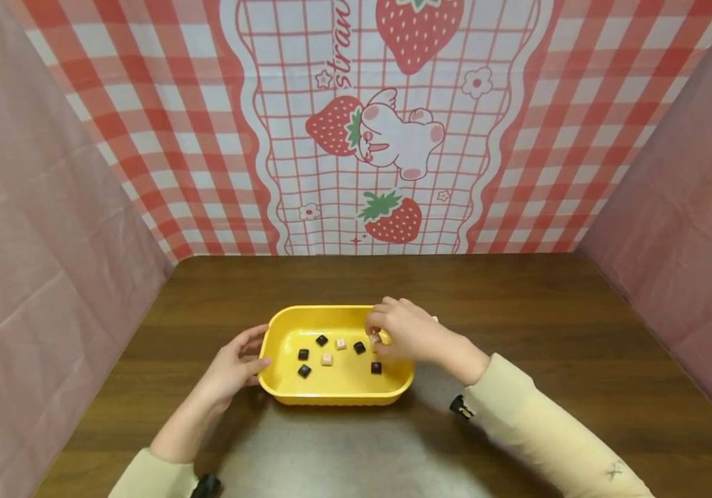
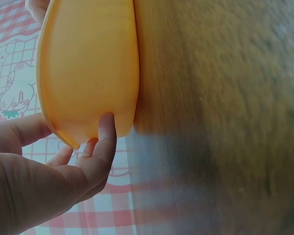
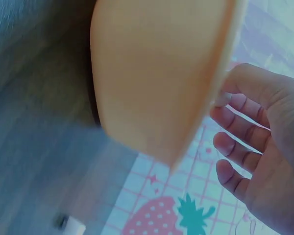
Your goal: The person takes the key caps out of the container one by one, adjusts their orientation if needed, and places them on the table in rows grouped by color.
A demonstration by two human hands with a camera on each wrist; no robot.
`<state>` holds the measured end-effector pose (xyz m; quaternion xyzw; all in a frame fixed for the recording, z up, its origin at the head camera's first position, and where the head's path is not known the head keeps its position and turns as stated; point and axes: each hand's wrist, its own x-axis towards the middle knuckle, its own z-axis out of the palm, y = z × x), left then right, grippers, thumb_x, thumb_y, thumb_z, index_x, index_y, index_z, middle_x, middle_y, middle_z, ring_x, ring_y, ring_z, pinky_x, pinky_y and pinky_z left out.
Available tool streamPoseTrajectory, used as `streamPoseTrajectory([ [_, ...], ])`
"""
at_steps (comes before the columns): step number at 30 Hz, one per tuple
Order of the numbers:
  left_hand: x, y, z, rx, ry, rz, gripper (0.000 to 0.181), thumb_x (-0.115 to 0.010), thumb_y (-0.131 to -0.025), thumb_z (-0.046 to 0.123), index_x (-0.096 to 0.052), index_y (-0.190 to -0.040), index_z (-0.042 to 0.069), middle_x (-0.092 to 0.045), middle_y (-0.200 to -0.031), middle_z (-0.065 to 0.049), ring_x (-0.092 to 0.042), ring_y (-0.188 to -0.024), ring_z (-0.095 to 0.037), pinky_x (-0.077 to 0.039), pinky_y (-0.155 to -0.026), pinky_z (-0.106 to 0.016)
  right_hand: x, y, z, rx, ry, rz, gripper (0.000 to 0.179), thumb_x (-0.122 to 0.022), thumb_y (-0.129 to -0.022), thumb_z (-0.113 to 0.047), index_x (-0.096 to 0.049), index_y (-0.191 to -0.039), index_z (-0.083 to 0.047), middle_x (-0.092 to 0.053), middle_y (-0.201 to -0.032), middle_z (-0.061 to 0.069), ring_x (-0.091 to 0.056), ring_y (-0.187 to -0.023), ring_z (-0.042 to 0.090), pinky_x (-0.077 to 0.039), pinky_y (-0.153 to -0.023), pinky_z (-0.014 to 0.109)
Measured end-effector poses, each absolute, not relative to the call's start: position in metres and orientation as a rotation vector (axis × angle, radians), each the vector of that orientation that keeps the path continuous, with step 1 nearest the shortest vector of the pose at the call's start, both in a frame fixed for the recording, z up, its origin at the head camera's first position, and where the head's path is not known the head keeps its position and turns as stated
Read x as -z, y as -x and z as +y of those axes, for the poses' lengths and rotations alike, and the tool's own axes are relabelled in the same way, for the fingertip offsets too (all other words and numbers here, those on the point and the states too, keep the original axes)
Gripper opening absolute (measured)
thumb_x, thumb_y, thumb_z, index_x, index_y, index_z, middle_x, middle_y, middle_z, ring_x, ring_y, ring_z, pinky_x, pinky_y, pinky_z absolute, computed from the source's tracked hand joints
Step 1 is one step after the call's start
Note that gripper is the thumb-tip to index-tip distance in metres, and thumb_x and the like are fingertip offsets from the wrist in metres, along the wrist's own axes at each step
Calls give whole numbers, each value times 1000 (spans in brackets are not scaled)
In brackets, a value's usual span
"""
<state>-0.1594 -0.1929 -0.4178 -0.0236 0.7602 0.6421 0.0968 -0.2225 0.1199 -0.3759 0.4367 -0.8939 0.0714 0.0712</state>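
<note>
A yellow plastic tray [image 1: 337, 400] with rounded corners stands on the table. Its left end is held by my left hand [image 1: 231, 368], the thumb over the rim and the fingers against the outer wall [image 2: 90, 73]. My right hand [image 1: 408, 332] is over the tray's right end, pinching a small cream keycap [image 1: 375, 339] between thumb and fingertips. In the right wrist view the keycap [image 3: 223, 100] shows beside the rim, mostly covered by the fingers. Several black keycaps [image 1: 304, 371] and cream keycaps [image 1: 327, 360] lie spread over the tray's floor.
Another pale keycap [image 1: 435, 319] peeks out behind my right hand, outside the tray; in the right wrist view a pale piece [image 3: 72, 225] lies on the wooden table [image 1: 517, 297]. A strawberry-print cloth [image 1: 356, 207] hangs behind, with pink cloth [image 1: 667, 207] at both sides.
</note>
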Motion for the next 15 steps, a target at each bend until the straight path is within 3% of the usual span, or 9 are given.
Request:
streamPoseTrajectory([
  [15, 417, 160, -192, -1892, 79, 2256, 59, -54, -89, -7, -34, -143, 4, -42, -136, -28, -56, -109, -36, -56, -72, -39, 366, 238, 168, -306, -1209, -2580, 13, -74, -74, -15, -65, -83, -16, -61, -80, -6, -47, -76, 12, -38, -65, 28],
])
